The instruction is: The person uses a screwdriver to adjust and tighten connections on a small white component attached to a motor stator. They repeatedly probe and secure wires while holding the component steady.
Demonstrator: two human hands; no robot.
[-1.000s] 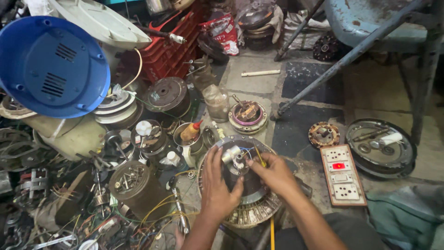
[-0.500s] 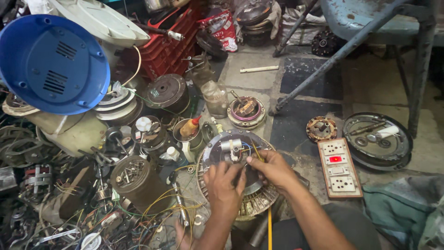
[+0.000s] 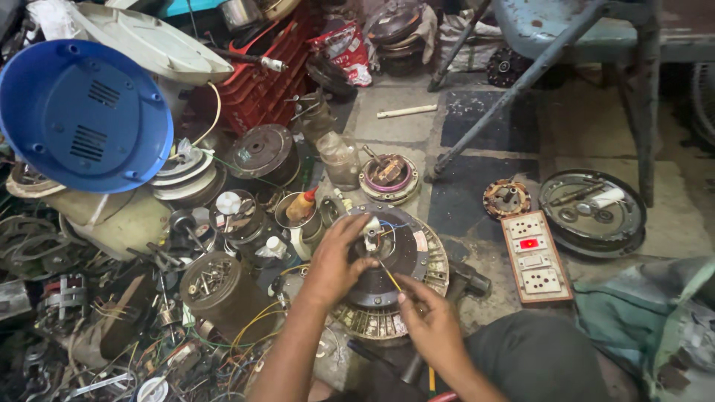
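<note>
I am crouched over a patchwork stone floor (image 3: 477, 126) of pale and dark slabs, grimy and crowded with parts. My left hand (image 3: 333, 262) lies on top of the round fan motor (image 3: 398, 264) set on the floor straight in front of me, its fingers bent together around the white stub at the motor's hub, though I cannot tell how firmly they grip. My right hand (image 3: 430, 320) sits at the motor's near edge, thumb and forefinger pinched on a thin yellow wire (image 3: 389, 276) that runs up toward the hub. To the right of the motor lies a switchboard (image 3: 536, 257) with a lit red switch, and beyond it a dark round cover plate (image 3: 592, 212). A smaller copper-wound rotor (image 3: 389, 177) rests just past the motor. On my left is a heap of coils, tins and tangled wires, topped by a blue plastic housing (image 3: 82, 115), with a red crate (image 3: 261, 82) behind. Grey metal chair legs (image 3: 521, 82) cross the far floor.
</note>
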